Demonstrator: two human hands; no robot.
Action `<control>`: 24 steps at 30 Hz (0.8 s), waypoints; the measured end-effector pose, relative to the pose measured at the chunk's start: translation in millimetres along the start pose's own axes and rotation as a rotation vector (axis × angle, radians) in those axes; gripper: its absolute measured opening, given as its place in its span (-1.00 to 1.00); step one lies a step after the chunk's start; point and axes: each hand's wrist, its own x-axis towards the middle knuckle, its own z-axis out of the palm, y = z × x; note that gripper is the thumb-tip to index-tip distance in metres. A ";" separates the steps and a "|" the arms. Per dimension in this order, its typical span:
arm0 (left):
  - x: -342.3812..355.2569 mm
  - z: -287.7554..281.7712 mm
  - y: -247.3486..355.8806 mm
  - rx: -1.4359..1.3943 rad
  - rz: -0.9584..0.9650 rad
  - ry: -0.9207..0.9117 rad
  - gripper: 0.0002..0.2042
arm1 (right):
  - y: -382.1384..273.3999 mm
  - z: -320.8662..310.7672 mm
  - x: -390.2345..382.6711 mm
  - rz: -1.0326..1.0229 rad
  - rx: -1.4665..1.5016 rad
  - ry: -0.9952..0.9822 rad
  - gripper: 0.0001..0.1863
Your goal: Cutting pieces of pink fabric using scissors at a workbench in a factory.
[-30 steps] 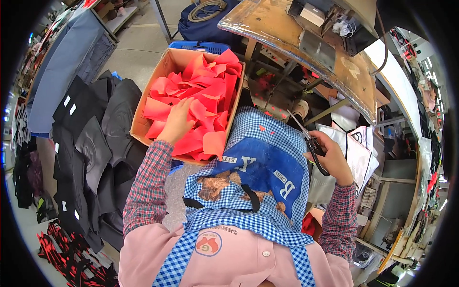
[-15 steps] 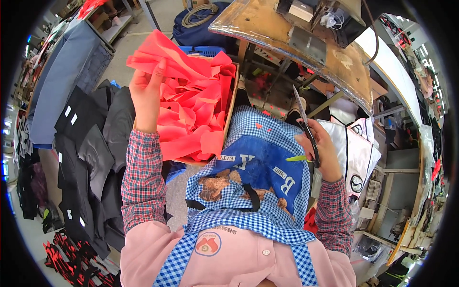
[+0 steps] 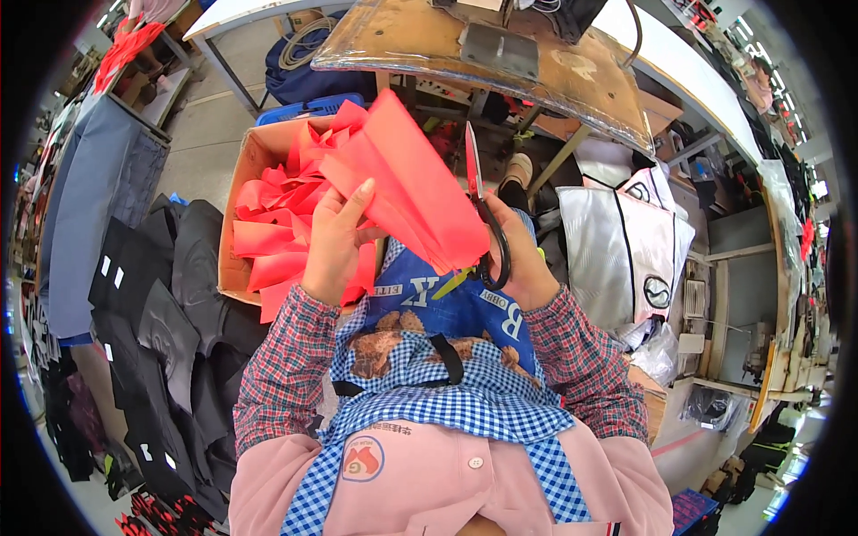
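Observation:
My left hand pinches a folded piece of bright red fabric between thumb and fingers, in front of my body. The fabric slants down to the right, and its lower end reaches my right hand. That hand is closed around the black handles of scissors, whose blades point up and away. Whether its fingers also grip the fabric end is hidden. Beside the scissors, a yellow-green strip sticks out. Left of the held piece stands a cardboard box heaped with red fabric pieces.
Black cut pieces are piled on the left, near a grey-covered stack. A worn wooden table stands ahead. White panels with black trim lie on the right. A blue basket sits behind the box.
My left hand has brought the red fabric from above the box rightward, over my lap. My right hand with the scissors has moved left to meet it. The view has shifted.

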 end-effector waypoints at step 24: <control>-6.8 22.4 11.2 0.718 -0.131 -0.706 -0.69 | -18.8 -27.5 -31.2 0.282 -0.024 0.002 -0.60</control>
